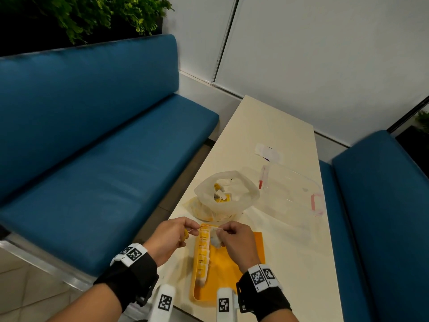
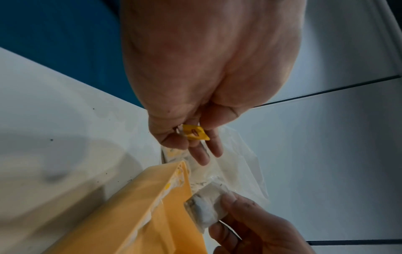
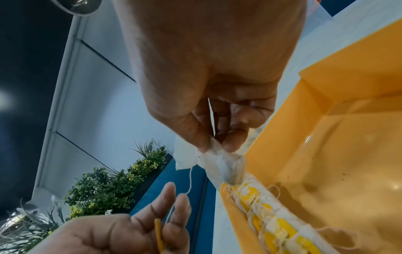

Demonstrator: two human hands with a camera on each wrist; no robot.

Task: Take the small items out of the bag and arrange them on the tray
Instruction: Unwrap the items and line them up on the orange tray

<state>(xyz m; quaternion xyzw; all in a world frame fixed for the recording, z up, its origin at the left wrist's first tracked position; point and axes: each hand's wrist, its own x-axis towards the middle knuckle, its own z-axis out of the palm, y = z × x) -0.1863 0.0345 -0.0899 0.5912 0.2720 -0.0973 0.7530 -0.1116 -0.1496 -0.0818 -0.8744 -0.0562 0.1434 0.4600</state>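
Note:
A yellow tray lies at the table's near edge with a row of tea bags along its left wall. My right hand pinches a white tea bag by its top, just over the far end of that row. My left hand holds the bag's yellow tag between thumb and fingers, left of the tray. A thin string runs between tag and bag. Behind the hands stands the open translucent plastic bag with more tea bags inside.
A clear lidded container with pink clips sits right of the plastic bag. A small white packet lies further back on the cream table. Blue benches flank the table on both sides.

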